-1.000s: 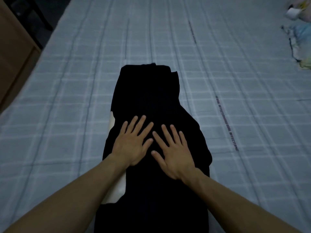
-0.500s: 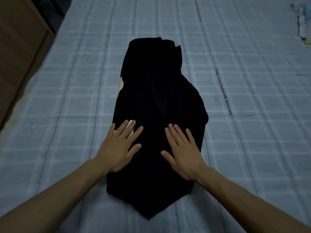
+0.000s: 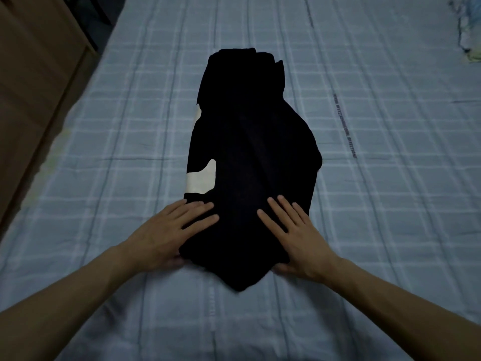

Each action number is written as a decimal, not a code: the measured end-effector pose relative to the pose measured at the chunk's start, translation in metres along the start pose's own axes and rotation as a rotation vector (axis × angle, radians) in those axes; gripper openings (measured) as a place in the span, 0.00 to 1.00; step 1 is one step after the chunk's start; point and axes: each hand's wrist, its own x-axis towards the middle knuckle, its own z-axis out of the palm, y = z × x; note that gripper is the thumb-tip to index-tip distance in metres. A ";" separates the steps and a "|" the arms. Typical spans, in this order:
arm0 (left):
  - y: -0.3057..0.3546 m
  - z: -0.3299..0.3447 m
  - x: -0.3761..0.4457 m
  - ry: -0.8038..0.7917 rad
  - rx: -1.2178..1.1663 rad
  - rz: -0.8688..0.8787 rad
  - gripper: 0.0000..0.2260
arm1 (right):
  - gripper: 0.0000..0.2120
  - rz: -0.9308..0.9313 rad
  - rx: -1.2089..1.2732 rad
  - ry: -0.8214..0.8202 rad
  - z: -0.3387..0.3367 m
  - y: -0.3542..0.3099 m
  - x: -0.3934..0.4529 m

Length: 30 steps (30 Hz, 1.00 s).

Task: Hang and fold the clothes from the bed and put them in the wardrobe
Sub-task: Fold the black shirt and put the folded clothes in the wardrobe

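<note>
A black garment [image 3: 250, 162], partly folded into a long strip, lies mid-bed [image 3: 390, 230] as the left hand [image 3: 169, 233] and right hand [image 3: 294, 235] press its near end, fingers straight, gripping nothing. A clean next fold likely depends on squaring the uneven near corner first.

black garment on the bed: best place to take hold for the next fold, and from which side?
Likely the near end of the black garment, from the person's side. Left hand and right hand lie flat at its two near corners, at the edges. The piece runs long, away from the person, on the bed, so a grip on those corners could lift that end over the far end.
</note>
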 end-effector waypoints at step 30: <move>-0.141 -0.155 0.182 0.707 -1.180 -0.590 0.16 | 0.22 0.428 1.078 0.837 -0.165 0.115 0.160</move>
